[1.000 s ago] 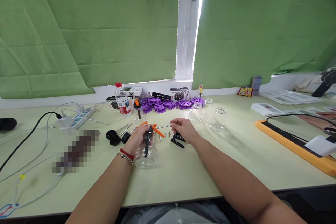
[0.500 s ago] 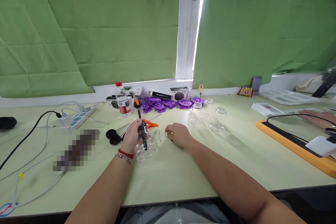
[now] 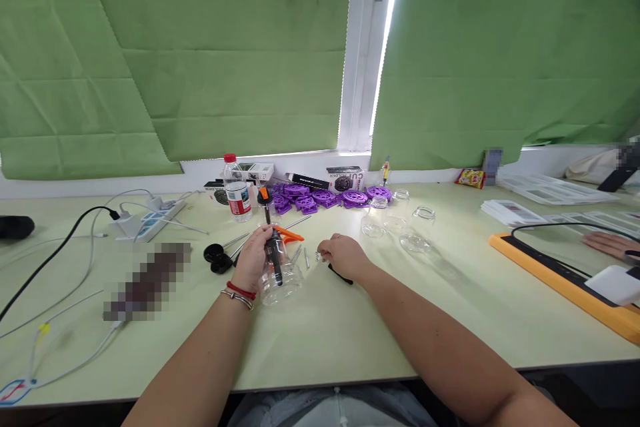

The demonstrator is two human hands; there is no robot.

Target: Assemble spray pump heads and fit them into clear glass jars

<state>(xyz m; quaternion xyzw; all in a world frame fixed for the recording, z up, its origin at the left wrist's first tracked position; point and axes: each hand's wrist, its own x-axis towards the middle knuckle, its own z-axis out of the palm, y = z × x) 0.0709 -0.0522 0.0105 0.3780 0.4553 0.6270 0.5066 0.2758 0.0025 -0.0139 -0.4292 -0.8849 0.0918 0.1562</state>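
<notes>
My left hand (image 3: 254, 258) grips a clear glass jar (image 3: 283, 282) lying on the pale green table (image 3: 320, 333), with a black part (image 3: 274, 260) held against its neck. An orange piece (image 3: 289, 235) lies just beyond it. My right hand (image 3: 343, 256) rests knuckles-up on the table to the right, fingertips at small metal screws (image 3: 317, 256); whether it pinches one is hidden. A black strip (image 3: 342, 275) pokes out under that hand. Thin metal rods (image 3: 298, 253) lie between the hands.
Purple plastic discs (image 3: 325, 197), a water bottle (image 3: 237, 197), small boxes and empty glass jars (image 3: 400, 220) stand farther back. Black knobs (image 3: 216, 257), a power strip (image 3: 140, 221) and cables lie left. An orange-edged tray (image 3: 565, 280) and another person's hand (image 3: 607, 243) are at right.
My right hand came down from holding a rod in the air to rest on the table by the screws. The left hand turned the jar and drew it slightly nearer the orange piece.
</notes>
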